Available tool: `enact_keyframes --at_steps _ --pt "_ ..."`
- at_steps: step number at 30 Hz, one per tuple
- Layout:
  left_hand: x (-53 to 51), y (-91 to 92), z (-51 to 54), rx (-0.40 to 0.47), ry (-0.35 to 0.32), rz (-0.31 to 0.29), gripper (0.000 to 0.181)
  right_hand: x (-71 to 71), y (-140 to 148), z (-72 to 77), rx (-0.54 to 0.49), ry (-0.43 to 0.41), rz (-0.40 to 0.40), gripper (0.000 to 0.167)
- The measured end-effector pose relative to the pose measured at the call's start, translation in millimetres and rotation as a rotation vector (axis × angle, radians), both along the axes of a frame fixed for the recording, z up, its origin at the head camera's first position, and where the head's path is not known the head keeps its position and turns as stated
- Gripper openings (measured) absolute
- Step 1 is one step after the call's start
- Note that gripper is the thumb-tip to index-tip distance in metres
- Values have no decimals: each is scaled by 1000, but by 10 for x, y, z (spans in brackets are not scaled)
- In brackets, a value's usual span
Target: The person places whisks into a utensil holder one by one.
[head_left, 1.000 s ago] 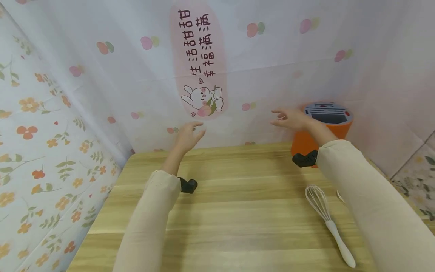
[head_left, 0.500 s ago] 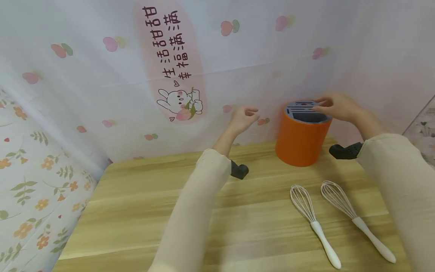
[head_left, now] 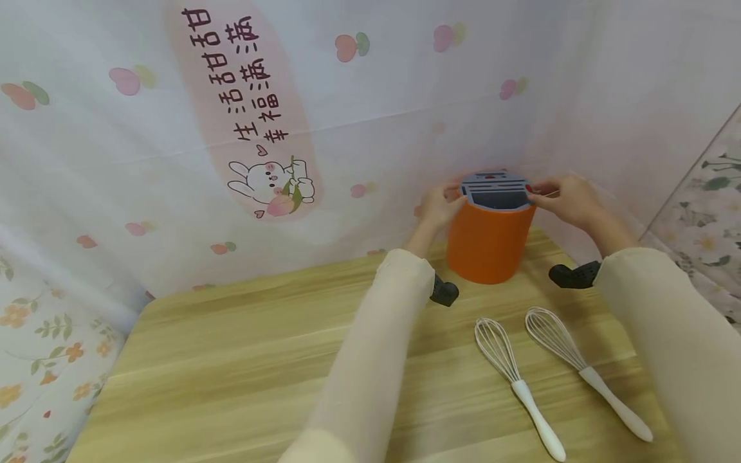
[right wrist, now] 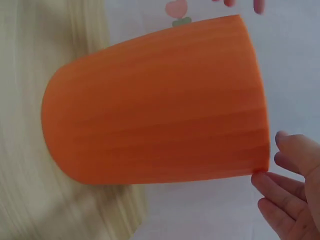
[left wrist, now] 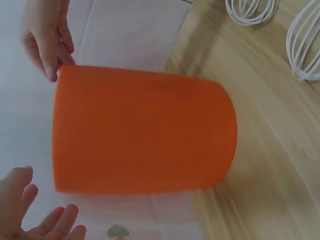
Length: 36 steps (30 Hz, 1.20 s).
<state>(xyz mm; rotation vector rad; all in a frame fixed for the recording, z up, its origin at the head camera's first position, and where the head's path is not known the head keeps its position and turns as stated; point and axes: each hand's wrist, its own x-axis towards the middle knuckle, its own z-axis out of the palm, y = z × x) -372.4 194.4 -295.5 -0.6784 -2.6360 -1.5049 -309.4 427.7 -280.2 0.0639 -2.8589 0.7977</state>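
Note:
An orange knife holder (head_left: 489,241) with a grey slotted top (head_left: 496,188) stands upright near the table's back right. My left hand (head_left: 440,204) is at the left side of its rim; in the left wrist view the fingers (left wrist: 62,220) are spread and apart from the orange wall. On the other side is my right hand (head_left: 570,200). Its fingertips touch or nearly touch the rim, and in the right wrist view the index finger (right wrist: 272,189) meets the rim's corner while the thumb (right wrist: 295,147) is beside it.
Two whisks with white handles lie in front of the holder, a left whisk (head_left: 523,392) and a right whisk (head_left: 599,386). The wooden table (head_left: 231,373) ends at a printed curtain (head_left: 370,128) behind and at the sides.
Both hands have come to the holder: the left moved right to its left side, the right crossed to its right side. The head view has turned right, bringing the second whisk into full sight.

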Motion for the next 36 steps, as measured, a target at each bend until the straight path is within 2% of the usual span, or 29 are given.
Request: enact_keyframes --at_steps 3,6,14,18,24,29,36 --pt "26 9 -24 -17 48 -30 35 15 -61 -34 -47 18 -3 49" --pt "67 1 -44 -29 56 -3 33 33 -124 -53 -95 30 -27 51" --pt "125 -111 -89 113 55 37 28 57 -278 -39 -109 43 -56 52" --pt "142 -234 -92 157 33 30 28 76 -386 -37 -93 38 -56 53" --pt "189 -439 -136 144 23 43 28 114 -581 -88 -86 47 -45 48" --pt "264 -616 -161 132 18 45 28 166 -719 -141 -102 89 -13 43" --pt "404 -931 -173 116 0 30 29 266 -941 -177 -95 95 49 44"
